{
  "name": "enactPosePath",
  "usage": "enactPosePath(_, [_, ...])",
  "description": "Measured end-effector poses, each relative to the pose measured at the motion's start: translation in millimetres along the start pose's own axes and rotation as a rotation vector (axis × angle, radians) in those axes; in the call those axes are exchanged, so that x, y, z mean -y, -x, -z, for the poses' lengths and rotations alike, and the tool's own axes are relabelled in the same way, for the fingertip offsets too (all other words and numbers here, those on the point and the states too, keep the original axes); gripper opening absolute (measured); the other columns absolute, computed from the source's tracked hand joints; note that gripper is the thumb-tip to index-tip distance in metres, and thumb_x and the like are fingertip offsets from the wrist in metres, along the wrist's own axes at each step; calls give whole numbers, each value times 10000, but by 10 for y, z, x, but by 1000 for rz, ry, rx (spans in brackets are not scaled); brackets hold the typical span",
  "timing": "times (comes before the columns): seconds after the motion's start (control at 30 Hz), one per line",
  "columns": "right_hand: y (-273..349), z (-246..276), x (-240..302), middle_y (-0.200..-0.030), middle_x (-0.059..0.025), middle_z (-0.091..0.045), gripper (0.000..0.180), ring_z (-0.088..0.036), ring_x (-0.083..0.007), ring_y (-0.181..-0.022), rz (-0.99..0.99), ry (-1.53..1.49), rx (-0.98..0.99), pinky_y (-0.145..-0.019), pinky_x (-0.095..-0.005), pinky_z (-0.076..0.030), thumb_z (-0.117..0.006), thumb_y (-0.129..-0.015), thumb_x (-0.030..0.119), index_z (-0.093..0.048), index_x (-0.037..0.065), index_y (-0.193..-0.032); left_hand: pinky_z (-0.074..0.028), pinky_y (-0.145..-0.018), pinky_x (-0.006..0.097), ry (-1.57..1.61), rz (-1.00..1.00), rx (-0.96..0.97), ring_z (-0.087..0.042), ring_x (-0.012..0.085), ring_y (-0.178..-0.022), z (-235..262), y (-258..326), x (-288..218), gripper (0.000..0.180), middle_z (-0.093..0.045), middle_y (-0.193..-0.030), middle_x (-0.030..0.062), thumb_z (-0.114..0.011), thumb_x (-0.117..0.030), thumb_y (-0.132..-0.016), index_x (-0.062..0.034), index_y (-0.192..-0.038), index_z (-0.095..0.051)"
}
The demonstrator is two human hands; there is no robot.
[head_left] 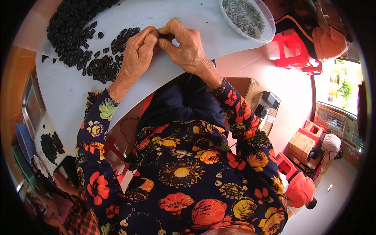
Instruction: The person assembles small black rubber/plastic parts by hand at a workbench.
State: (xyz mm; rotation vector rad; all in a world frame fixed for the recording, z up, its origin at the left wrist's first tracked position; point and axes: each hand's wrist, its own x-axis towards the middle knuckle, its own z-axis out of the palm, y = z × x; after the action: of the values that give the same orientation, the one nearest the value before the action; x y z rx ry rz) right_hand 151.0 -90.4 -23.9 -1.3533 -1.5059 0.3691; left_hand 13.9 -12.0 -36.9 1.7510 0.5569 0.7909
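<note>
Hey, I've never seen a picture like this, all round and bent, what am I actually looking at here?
It comes from a wide fisheye camera worn on a person's head, looking down, so straight edges curve toward the rim. There is no machine, just a person in a dark flowered top using two bare hands. The left hand and right hand meet over a white table, and the fingers of both pinch a small black piece between them. A heap of the same small black pieces lies to the left. A pale bowl holding thin grey parts sits at the upper right. Red stools stand on the floor beyond, and other people sit nearby.
</note>
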Motion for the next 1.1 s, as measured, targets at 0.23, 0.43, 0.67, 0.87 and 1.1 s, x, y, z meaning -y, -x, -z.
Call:
enactPosePath(0.23, [-22,-37,-84,-756,-120,-647,201,-624,-225,-655,-75,-138,-60,-619,-322,-502,-727,-731,48,-589,-10,-865,-340,-576,263,55,9,-21,-326,95,-646,-21,-56,37,260,-358,-662,10,-432,-233,-945,-12,-807,-442])
enactPosePath(0.43, [-39,-43,-133,-727,-111,-640,195,-631,-190,-653,-28,-124,-73,-620,-298,-507,-738,-724,35,-604,-11,-857,-348,-588,259,48,34,-10,-340,97,-648,-6,-69,43,304,-373,-666,5,-417,-279,-951,-17,-801,-452])
enactPosePath(0.67, [-12,-38,-170,-729,-101,-658,176,-629,-156,-634,-49,-175,-78,-605,-280,-508,-734,-752,69,-610,-5,-853,-357,-607,261,27,110,50,-394,110,-647,20,-89,-87,354,-428,-660,4,-407,-308,-953,-14,-759,-449])
enactPosePath(0.87, [-499,510,118,-730,-42,-687,201,-599,-82,-639,-18,51,-334,-608,-254,-504,-744,-794,193,-671,27,-879,-404,-645,247,323,-68,132,-492,125,-687,-63,100,-261,306,-512,-701,52,-414,-191,-924,-5,-692,-487])
enactPosePath(1.1, [-1315,1047,259,-737,-31,-592,195,-481,-100,-579,348,695,-388,-537,-227,-390,-724,-781,58,-628,17,-946,-460,-628,372,852,-478,638,-507,281,-583,-587,416,-1758,141,-516,-682,109,-518,-101,-830,35,-800,-498])
